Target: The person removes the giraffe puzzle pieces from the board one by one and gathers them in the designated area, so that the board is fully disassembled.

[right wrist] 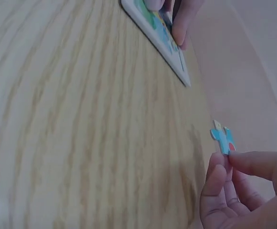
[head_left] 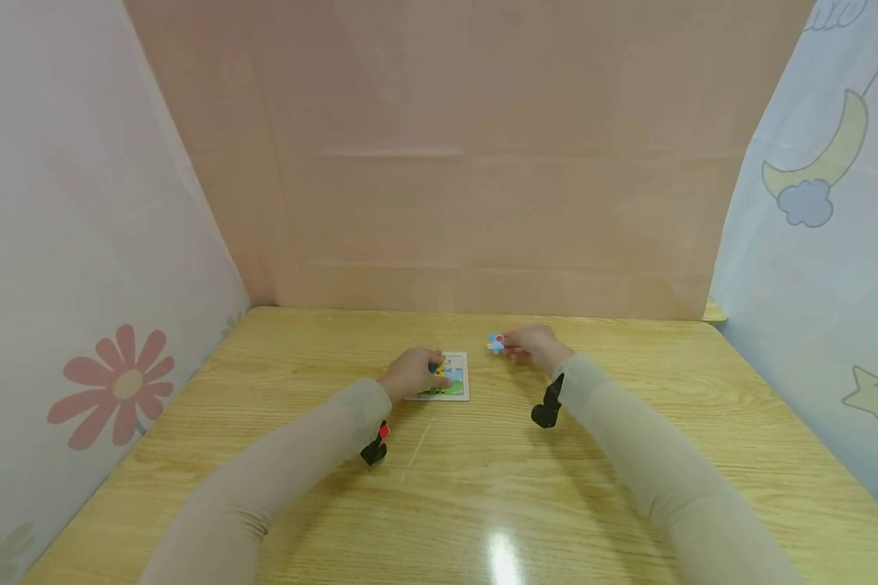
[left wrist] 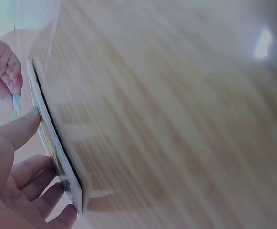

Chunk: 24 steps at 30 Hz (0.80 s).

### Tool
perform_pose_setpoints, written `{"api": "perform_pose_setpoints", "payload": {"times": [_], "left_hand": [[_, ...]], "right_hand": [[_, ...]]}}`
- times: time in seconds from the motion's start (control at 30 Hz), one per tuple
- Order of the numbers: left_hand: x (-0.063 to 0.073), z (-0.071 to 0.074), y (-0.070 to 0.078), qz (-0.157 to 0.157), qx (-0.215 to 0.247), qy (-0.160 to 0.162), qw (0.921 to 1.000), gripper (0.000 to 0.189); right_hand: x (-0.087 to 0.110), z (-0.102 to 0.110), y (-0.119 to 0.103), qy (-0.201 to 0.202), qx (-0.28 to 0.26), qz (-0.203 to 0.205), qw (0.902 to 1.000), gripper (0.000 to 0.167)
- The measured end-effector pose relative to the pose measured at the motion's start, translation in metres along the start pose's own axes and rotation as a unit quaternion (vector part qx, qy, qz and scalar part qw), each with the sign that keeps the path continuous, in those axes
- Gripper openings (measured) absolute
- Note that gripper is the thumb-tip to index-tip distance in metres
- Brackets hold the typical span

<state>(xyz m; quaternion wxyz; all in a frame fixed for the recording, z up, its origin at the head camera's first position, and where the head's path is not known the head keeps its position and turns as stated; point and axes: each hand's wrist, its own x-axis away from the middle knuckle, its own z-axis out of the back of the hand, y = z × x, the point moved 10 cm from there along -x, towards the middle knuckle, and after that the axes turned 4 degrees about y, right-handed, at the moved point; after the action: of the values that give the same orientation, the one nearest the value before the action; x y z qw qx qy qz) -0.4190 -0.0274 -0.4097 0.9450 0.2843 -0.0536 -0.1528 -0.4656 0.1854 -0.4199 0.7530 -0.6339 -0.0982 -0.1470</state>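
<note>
A flat jigsaw puzzle (head_left: 465,382) with a white frame and a colourful picture lies on the table. My left hand (head_left: 412,372) rests on it, thumb and fingers spread over the picture and hiding its left part. In the left wrist view, the fingertips (left wrist: 64,217) touch the board near its edge. To the right of the board and just above the table, my right hand (head_left: 534,343) pinches a small light-blue puzzle piece (right wrist: 222,139) with a red spot between thumb and fingers. The piece is apart from the board.
The wooden table (head_left: 454,487) extends on all sides of the board. An upright brown panel (head_left: 475,162) closes off the back, and pale printed sheets (head_left: 80,203) stand at left and right. Each wrist carries a small black camera (head_left: 549,406).
</note>
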Motion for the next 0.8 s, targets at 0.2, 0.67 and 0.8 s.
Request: {"api": "perform_pose_setpoints", "payload": {"times": [0.2,0.67,0.8], "left_hand": [[-0.001,-0.002,0.000,-0.001,-0.009,-0.011,0.9999,0.063],[-0.006,-0.005,-0.005,-0.024,-0.008,-0.036,0.9990,0.062],[-0.006,-0.005,-0.005,-0.032,-0.023,-0.033,0.9987,0.061]], "right_hand": [[-0.003,0.011,0.009,0.016,-0.006,-0.023,0.9996,0.037],[-0.001,0.021,0.008,0.043,0.020,-0.029,0.9984,0.033],[-0.004,0.021,0.010,0.036,0.017,-0.025,0.9989,0.030]]}}
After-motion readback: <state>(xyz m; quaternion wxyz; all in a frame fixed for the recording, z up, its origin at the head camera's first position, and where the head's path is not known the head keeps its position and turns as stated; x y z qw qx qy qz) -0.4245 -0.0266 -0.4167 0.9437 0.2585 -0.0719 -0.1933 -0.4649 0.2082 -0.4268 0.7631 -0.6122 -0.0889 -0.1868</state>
